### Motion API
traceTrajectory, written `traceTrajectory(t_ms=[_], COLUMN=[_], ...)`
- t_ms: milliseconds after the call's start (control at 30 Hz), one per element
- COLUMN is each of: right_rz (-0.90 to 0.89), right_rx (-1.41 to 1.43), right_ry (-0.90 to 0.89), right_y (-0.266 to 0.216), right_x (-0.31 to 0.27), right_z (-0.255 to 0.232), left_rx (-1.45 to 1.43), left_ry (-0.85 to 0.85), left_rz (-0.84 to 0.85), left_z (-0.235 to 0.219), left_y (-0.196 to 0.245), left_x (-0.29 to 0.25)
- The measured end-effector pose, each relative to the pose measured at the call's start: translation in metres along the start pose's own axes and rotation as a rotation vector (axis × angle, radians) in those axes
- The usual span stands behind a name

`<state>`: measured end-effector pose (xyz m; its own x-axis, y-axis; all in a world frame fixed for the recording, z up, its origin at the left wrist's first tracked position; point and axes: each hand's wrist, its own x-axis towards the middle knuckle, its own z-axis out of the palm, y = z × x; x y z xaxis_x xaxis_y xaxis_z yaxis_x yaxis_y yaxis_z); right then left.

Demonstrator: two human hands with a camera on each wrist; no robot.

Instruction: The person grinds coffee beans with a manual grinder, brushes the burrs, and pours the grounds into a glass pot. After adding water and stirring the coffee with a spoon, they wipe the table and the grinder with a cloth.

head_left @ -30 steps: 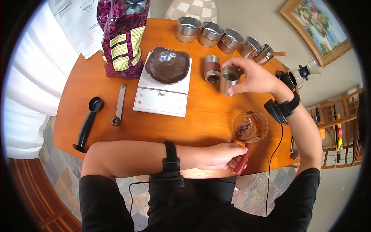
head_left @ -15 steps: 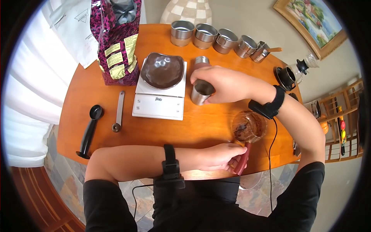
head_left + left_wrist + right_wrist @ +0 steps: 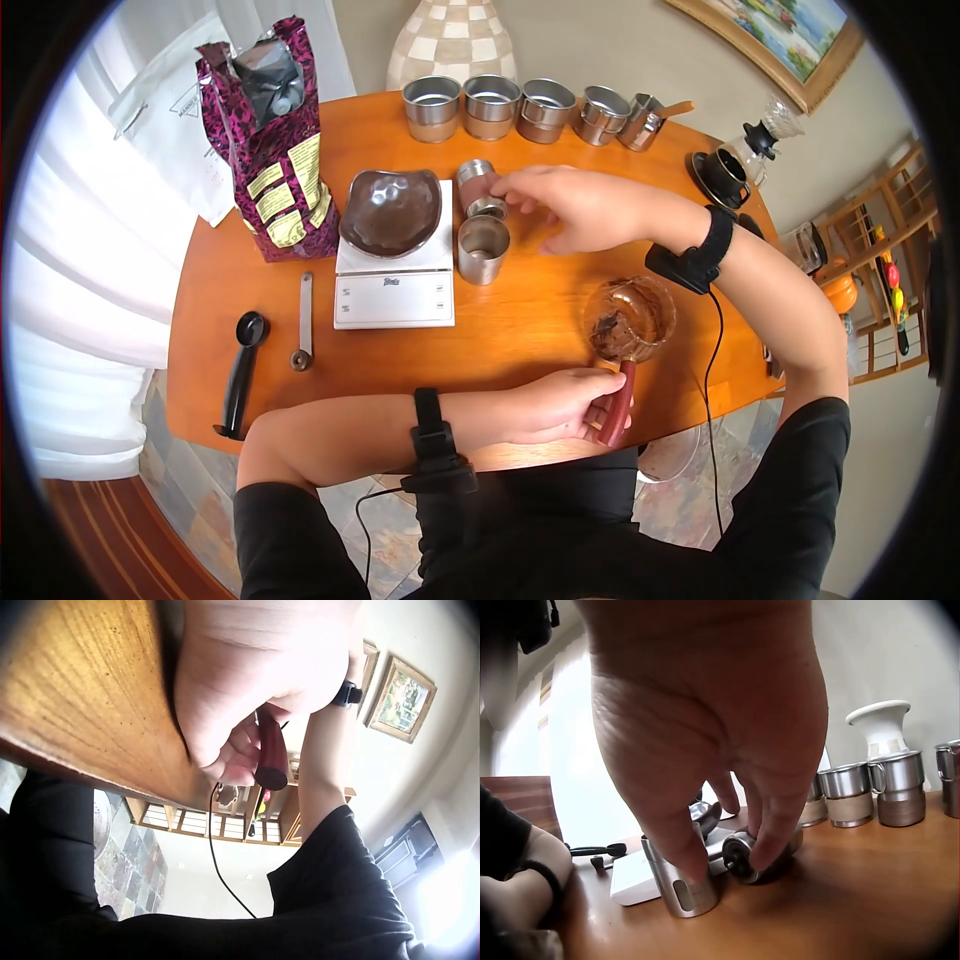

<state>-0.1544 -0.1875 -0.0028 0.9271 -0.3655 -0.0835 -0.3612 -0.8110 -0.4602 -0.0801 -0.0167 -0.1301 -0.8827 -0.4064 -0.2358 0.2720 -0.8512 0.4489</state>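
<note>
My left hand (image 3: 560,405) holds the dark red handle (image 3: 618,405) of a round glass pot (image 3: 640,290) with brown residue inside, near the table's front edge. The handle's end (image 3: 271,778) sticks out past the fingers in the left wrist view. My right hand (image 3: 580,210) hovers with thumb and fingers apart, fingertips right at a steel coffee grinder (image 3: 476,178) with a brown band. That grinder lies on its side, its burr end showing in the right wrist view. A steel cup (image 3: 682,889) with an oblong window stands upright beside it, behind my thumb.
Left of the cup, a white scale (image 3: 393,305) bears a dark brown dish (image 3: 390,215). A purple coffee bag (image 3: 270,170), a crank handle (image 3: 304,325) and a black scoop (image 3: 240,375) are farther left. Several steel cups (image 3: 432,108) line the back; a cable (image 3: 710,400) hangs at right.
My right hand carried the steel cup left, set it down beside the scale and let go, then shifted to the grinder. The left hand keeps its hold on the pot's handle.
</note>
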Motion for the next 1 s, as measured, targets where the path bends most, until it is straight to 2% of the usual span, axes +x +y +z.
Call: traceTrajectory(t_ms=[100, 167, 200, 267, 400, 667, 900, 1000], right_rz=[0.110, 0.078, 0.079, 0.243, 0.175, 0.174, 0.187, 0.201], right_rx=[0.030, -0.201, -0.200, 0.070, 0.046, 0.308, 0.313, 0.275], right_ry=[-0.028, 0.170, 0.177, -0.060, -0.007, 0.026, 0.083, 0.031], right_y=[0.016, 0.025, 0.031, 0.034, 0.039, 0.035, 0.036, 0.035], right_x=[0.000, 0.003, 0.007, 0.016, 0.026, 0.035, 0.036, 0.036], right_z=[0.005, 0.010, 0.009, 0.006, 0.012, 0.010, 0.011, 0.010], left_rx=[-0.012, 0.000, 0.005, 0.012, 0.004, -0.005, 0.005, 0.001], left_ry=[-0.005, 0.000, 0.005, 0.003, -0.034, -0.015, -0.028, -0.024], left_rz=[-0.010, -0.015, -0.013, -0.013, -0.005, 0.006, 0.003, 0.002], left_z=[-0.004, -0.002, 0.000, 0.001, -0.003, -0.001, 0.000, 0.000], left_y=[-0.002, 0.000, 0.002, 0.002, 0.001, 0.000, 0.001, 0.001], left_x=[0.002, 0.000, -0.001, -0.002, -0.001, -0.001, -0.002, -0.002])
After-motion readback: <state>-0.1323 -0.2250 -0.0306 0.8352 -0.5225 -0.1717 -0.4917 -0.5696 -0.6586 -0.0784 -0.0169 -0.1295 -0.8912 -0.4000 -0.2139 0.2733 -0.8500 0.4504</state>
